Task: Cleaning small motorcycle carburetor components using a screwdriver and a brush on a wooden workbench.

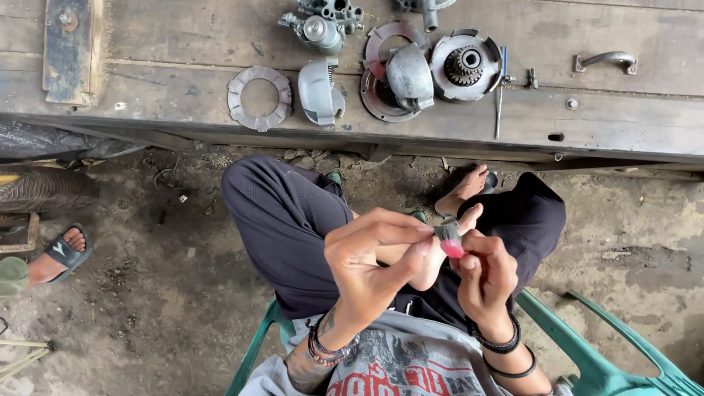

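Both hands meet low in the head view, above the seated person's crossed legs. Left hand has thumb and fingertips pressed together on the bristle end of a small brush, a stubby thing with grey bristles and a pink-red base. Right hand pinches that pink base from 5 o'clock, its fingers curled close. Dark bead bracelets ring both wrists.

Around the hands there is free room at 9 o'clock and 3 o'clock, over rough, cracked dirt floor. Green plastic chair arms flank the person at 4 o'clock and 7 o'clock.

At 12 o'clock, well apart from the hands, runs a worn wooden bench, its front edge dark and chipped. On it lie dull grey metal parts: a flat notched ring near the edge, a curved brake shoe just beside it, a round backing plate with a domed cover, and a hub with a toothed gear touching that plate's right side. A thin screwdriver lies just right of the hub, its tip close to the edge. A metal drawer handle sits at 1 o'clock.

At 9 o'clock, another person's foot in a black sandal rests beside a tyre.
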